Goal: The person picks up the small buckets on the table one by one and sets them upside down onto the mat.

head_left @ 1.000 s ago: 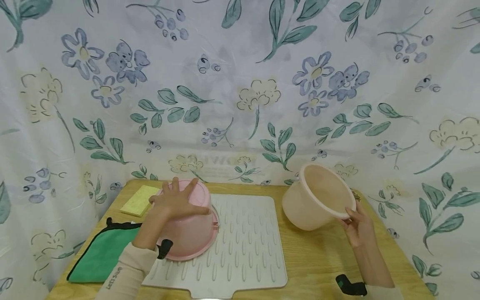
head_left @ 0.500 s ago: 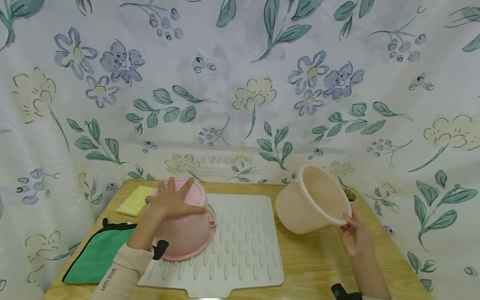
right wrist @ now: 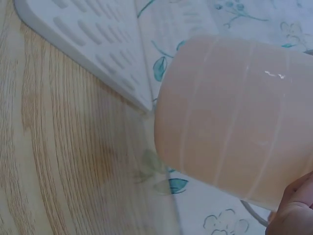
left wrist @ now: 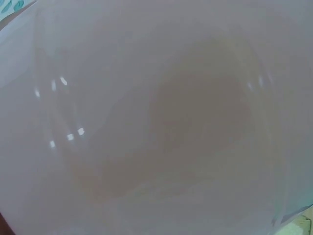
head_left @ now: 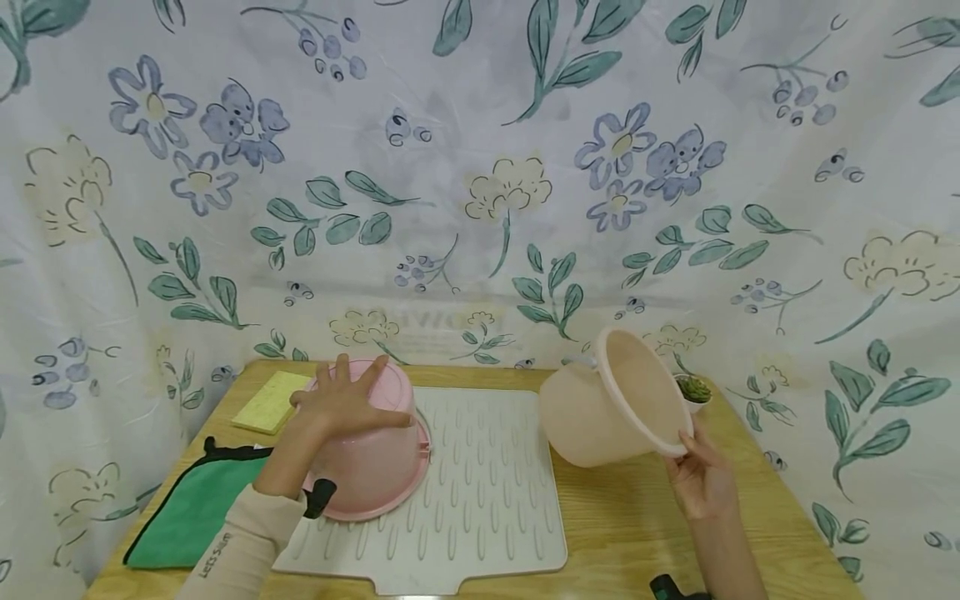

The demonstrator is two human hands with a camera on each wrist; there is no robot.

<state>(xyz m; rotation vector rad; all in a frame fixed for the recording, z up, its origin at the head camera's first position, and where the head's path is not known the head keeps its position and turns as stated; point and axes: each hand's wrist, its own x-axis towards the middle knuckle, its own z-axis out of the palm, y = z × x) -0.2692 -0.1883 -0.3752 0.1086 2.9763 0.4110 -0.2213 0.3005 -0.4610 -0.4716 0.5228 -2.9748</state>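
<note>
An upturned pink bucket (head_left: pixel 367 471) rests rim-down on the left of a pale ribbed draining mat (head_left: pixel 495 467). My left hand (head_left: pixel 341 408) lies over its base with fingers spread. The bucket's glossy wall fills almost all of the left wrist view. To the right of the mat, my right hand (head_left: pixel 702 475) grips the rim of a peach bucket (head_left: pixel 585 417). This bucket is tipped on its side, its mouth facing right and its base toward the mat. In the right wrist view, thumb and fingers show at the lower right edge of its ridged wall.
A yellow sponge cloth (head_left: pixel 272 402) lies at the back left of the wooden table (head_left: pixel 622 533). Nearer stands a green cloth pouch with black edging (head_left: pixel 198 508). Behind the peach bucket sits a small potted plant (head_left: pixel 693 389). A floral curtain (head_left: pixel 450 183) hangs behind.
My right hand has carried the peach bucket left toward the mat and tipped it further, which uncovers the potted plant. My left hand stays on the pink bucket.
</note>
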